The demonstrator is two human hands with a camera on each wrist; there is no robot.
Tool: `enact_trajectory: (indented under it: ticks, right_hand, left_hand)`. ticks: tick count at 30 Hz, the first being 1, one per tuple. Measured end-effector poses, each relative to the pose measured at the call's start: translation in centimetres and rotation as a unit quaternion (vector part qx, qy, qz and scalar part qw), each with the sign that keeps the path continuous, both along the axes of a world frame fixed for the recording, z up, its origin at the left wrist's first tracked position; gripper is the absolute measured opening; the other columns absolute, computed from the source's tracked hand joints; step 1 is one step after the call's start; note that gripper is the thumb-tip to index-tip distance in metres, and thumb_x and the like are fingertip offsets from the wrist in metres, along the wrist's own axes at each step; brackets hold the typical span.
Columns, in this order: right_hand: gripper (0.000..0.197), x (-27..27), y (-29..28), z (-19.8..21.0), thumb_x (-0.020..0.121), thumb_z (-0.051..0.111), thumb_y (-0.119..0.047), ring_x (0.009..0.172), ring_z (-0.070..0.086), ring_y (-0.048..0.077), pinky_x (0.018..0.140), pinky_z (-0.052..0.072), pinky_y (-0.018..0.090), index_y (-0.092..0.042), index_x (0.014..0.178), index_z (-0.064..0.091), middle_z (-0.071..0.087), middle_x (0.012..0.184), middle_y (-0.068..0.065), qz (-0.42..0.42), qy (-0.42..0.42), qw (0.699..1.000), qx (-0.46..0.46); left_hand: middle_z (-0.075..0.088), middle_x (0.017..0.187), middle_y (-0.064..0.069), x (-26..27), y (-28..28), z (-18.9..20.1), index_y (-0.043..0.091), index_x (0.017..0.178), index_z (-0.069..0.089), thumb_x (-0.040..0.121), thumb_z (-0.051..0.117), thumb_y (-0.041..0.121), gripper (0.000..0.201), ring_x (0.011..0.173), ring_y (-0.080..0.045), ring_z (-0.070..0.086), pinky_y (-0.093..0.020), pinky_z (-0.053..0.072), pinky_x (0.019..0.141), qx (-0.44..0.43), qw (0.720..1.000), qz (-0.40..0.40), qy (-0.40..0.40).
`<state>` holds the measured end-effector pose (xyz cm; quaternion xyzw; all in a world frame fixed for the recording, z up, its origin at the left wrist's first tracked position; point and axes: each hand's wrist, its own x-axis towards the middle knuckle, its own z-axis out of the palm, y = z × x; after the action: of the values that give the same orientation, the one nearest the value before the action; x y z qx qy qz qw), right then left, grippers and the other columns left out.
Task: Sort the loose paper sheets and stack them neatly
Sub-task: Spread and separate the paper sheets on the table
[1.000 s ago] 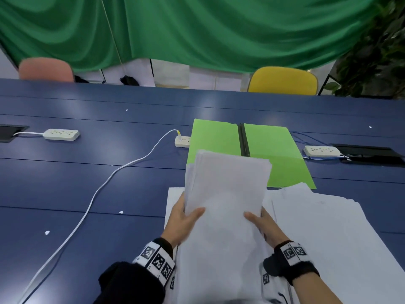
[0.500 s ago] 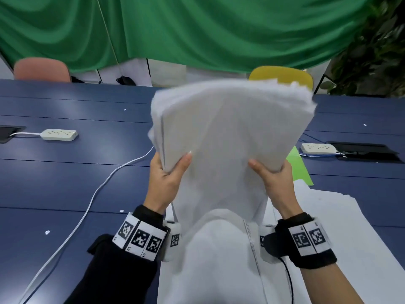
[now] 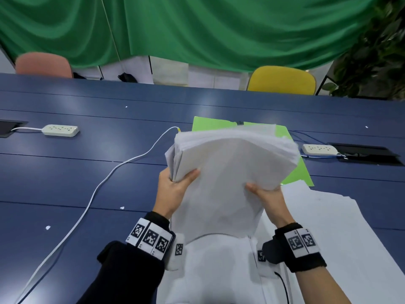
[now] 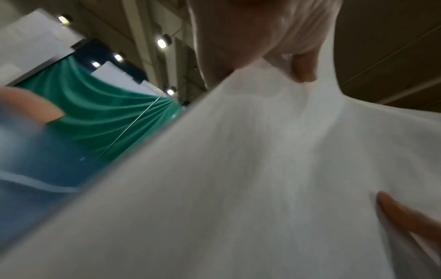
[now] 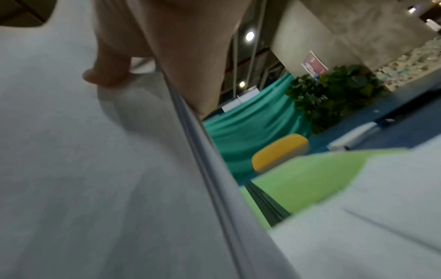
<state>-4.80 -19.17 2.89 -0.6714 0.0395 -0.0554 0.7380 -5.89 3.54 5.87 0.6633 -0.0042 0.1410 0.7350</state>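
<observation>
A thick stack of white paper sheets [image 3: 228,172] stands tilted on its near edge above the table, its top fanned away from me. My left hand [image 3: 175,187] grips its left side, thumb on the front face. My right hand [image 3: 266,194] grips the right side, thumb on the front too. In the left wrist view the stack [image 4: 238,188] fills the frame, and in the right wrist view its layered edge [image 5: 203,154] runs diagonally. More white sheets [image 3: 328,227] lie spread on the table at the right and under the stack.
An open green folder [image 3: 210,125] lies behind the stack on the blue table [image 3: 87,183]. A white cable [image 3: 96,189] runs from the left front toward the folder. Power strips sit at the left [image 3: 60,130] and right [image 3: 318,149]. A yellow chair [image 3: 282,80] stands beyond.
Both hands raised the stack upright from the table, then brought it down again, tilted away; its top edge has dropped from chair height to the folder.
</observation>
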Motion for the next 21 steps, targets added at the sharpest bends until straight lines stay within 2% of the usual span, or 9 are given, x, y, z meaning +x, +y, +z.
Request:
enact_trajectory:
  ticks: [3,5,9,11,13,14,16,18,21]
  right_hand:
    - [0.018,-1.4,1.3,-2.9,0.074,0.075,-0.012,0.083,0.069,0.016,0.083,0.056,0.035,-0.017,0.089,0.067,0.075,0.085,-0.002,0.060,0.090,0.992,-0.064]
    - [0.014,-0.9,2.0,-3.4,0.082,0.069,-0.010,0.089,0.068,0.022,0.089,0.053,0.044,-0.013,0.095,0.067,0.073,0.093,0.005,0.029,0.100,0.993,-0.060]
    - [0.013,0.4,1.3,-1.6,0.087,0.060,-0.005,0.074,0.070,0.010,0.071,0.056,0.026,-0.011,0.096,0.067,0.074,0.074,-0.009,0.028,0.124,0.991,-0.046]
    - [0.015,1.0,-0.1,-1.4,0.087,0.059,-0.004,0.079,0.069,0.018,0.078,0.055,0.033,-0.009,0.101,0.065,0.074,0.078,-0.004,0.055,0.163,0.985,-0.015]
    - [0.020,1.4,-1.7,-3.0,0.086,0.062,-0.009,0.087,0.067,0.028,0.090,0.051,0.044,-0.005,0.105,0.063,0.074,0.084,0.004,0.063,0.231,0.970,-0.029]
    - [0.027,1.4,-2.5,-4.4,0.084,0.066,-0.013,0.091,0.066,0.031,0.092,0.049,0.048,-0.002,0.108,0.063,0.073,0.088,0.009,0.068,0.271,0.959,-0.046]
    - [0.057,0.8,-3.7,-7.9,0.072,0.078,-0.023,0.099,0.063,0.034,0.092,0.049,0.050,0.005,0.117,0.056,0.067,0.108,0.017,0.054,0.349,0.930,-0.100]
    - [0.068,0.4,-4.3,-10.8,0.070,0.081,-0.022,0.107,0.058,0.032,0.087,0.050,0.041,0.010,0.120,0.047,0.058,0.120,0.016,0.029,0.370,0.919,-0.130]
    - [0.067,0.0,-3.7,-10.6,0.082,0.071,-0.018,0.117,0.053,0.036,0.100,0.043,0.042,0.012,0.131,0.038,0.053,0.129,0.022,0.017,0.385,0.905,-0.181]
  left_hand:
    - [0.070,0.082,0.015,0.1,0.3,-4.0,0.025,0.087,0.067,0.078,0.074,0.016,0.014,0.090,-0.013,0.067,-0.021,0.051,0.077,0.018,0.993,0.057,0.099]
    - [0.068,0.091,0.010,0.4,0.4,-4.8,0.022,0.095,0.065,0.078,0.074,0.022,0.020,0.096,-0.015,0.066,-0.024,0.050,0.081,0.056,0.989,0.069,0.115]
    - [0.068,0.092,0.010,0.7,1.4,-2.9,0.018,0.102,0.059,0.086,0.064,0.014,0.017,0.081,-0.003,0.065,-0.011,0.051,0.065,0.047,0.995,0.047,0.080]
    - [0.068,0.080,0.008,0.3,2.3,-3.3,0.018,0.100,0.057,0.093,0.055,0.017,0.008,0.063,-0.002,0.064,-0.013,0.048,0.053,0.001,0.994,0.012,0.113]
    - [0.064,0.075,0.005,-0.3,3.5,-5.6,0.016,0.099,0.057,0.097,0.046,0.021,0.011,0.056,-0.003,0.060,-0.016,0.048,0.050,-0.016,0.980,0.005,0.196]
    - [0.063,0.080,0.000,-0.5,4.0,-7.4,0.013,0.099,0.057,0.097,0.046,0.022,0.014,0.063,-0.008,0.061,-0.021,0.051,0.057,0.016,0.970,0.016,0.242]
    - [0.059,0.089,-0.006,-0.8,5.0,-11.3,0.009,0.093,0.054,0.095,0.051,0.022,0.013,0.081,-0.022,0.058,-0.031,0.047,0.074,0.202,0.925,0.009,0.321]
    - [0.053,0.082,-0.008,-1.1,5.0,-14.3,0.006,0.084,0.054,0.090,0.056,0.016,0.013,0.084,-0.028,0.054,-0.031,0.042,0.075,0.343,0.869,-0.005,0.358]
    - [0.059,0.105,-0.018,-1.3,4.1,-15.8,-0.002,0.103,0.057,0.086,0.059,0.011,0.021,0.101,-0.034,0.056,-0.032,0.044,0.084,0.342,0.864,0.007,0.369]
